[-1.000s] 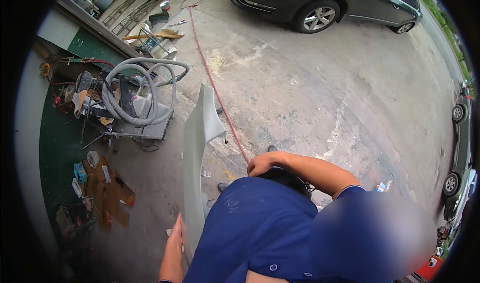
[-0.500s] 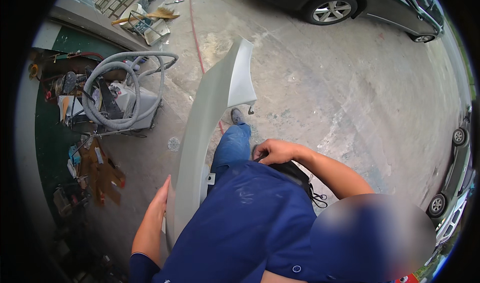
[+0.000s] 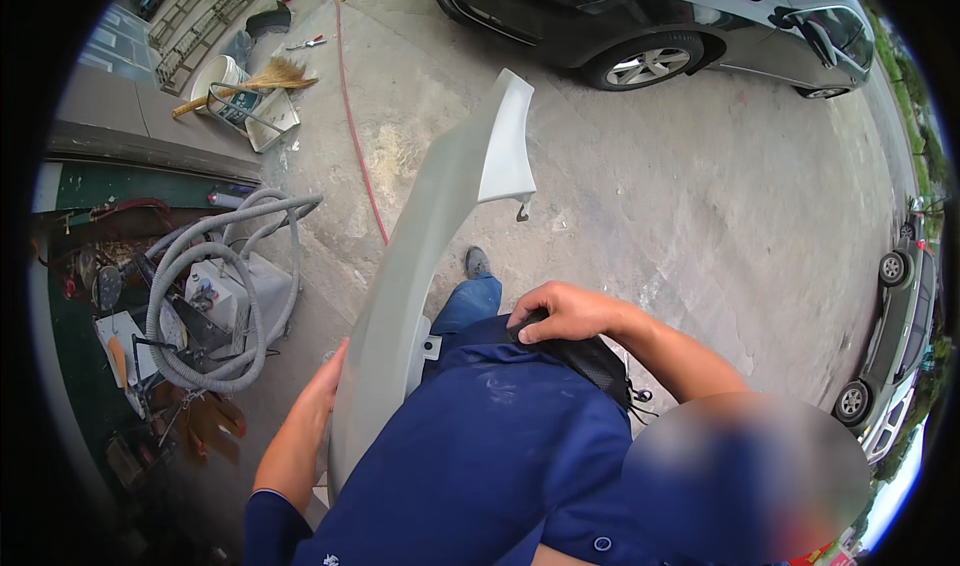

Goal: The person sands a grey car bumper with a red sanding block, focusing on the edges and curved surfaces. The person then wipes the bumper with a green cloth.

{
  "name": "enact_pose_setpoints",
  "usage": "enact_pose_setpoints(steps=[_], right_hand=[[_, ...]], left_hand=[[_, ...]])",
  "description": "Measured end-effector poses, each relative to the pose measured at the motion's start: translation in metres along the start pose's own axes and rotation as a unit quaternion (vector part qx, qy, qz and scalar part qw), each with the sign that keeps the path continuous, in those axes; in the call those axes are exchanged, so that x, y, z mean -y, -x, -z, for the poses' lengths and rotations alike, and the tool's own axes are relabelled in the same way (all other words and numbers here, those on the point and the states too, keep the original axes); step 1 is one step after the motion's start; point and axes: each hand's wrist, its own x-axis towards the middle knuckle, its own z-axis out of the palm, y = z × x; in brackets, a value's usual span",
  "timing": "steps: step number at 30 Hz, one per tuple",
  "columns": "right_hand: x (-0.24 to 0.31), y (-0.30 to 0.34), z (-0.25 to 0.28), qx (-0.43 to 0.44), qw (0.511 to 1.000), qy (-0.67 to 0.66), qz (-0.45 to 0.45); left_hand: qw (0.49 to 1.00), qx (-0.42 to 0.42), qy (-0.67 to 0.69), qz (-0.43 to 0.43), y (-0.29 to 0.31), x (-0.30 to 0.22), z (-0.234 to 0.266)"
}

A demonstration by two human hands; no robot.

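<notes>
A pale grey car fender (image 3: 400, 266) stands tall along my left side, leaning against my body. Its lower end is hidden by my blue shirt. My left hand (image 3: 328, 378) grips the fender's outer edge, with most of the fingers out of sight behind it. A small metal tab (image 3: 431, 347) juts from the panel's inner edge. At my waist, my right hand (image 3: 560, 312) is closed on the top of a black pouch (image 3: 592, 358) with dangling cords.
A red hose (image 3: 362, 156) runs along the concrete floor ahead. To the left sit a coiled grey hose (image 3: 165, 311), a machine and clutter. A broom (image 3: 275, 76) and bucket (image 3: 215, 78) stand far left. A dark car (image 3: 640, 61) is parked ahead, another (image 3: 890, 316) on the right.
The surroundings have shifted as I step along: the dark car shows larger and the hose machine has moved lower left. The fender's top has swung slightly right. Both hands keep their holds.
</notes>
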Motion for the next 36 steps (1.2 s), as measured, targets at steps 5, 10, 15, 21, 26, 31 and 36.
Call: enact_pose_setpoints(steps=[5,10,15,21,26,31,36], right_hand=[[-0.006,0.019,0.071,-0.053,0.993,0.078,-0.075],[-0.019,-0.001,0.155,-0.100,0.986,0.062,-0.116],[-0.020,-0.075,0.265,-0.087,0.989,0.041,-0.114],[0.031,-0.190,0.401,-0.009,0.988,-0.086,-0.125],[0.107,-0.285,0.507,0.100,0.980,-0.033,-0.168],[0.157,-0.423,0.609,0.082,0.987,0.015,-0.138],[0.274,-0.572,0.687,-0.054,0.986,0.079,-0.134]], left_hand=[[0.999,-0.003,0.040,-0.017,-0.038,-0.078,0.026],[0.996,-0.032,0.080,-0.025,-0.056,-0.167,0.023],[0.989,-0.101,0.051,-0.091,-0.073,-0.254,0.025],[0.972,-0.107,0.198,-0.064,-0.082,-0.382,0.040],[0.942,-0.089,0.316,-0.071,-0.086,-0.464,0.048],[0.918,-0.078,0.374,-0.105,-0.105,-0.584,0.063],[0.910,-0.096,0.377,-0.144,-0.125,-0.740,0.103]])
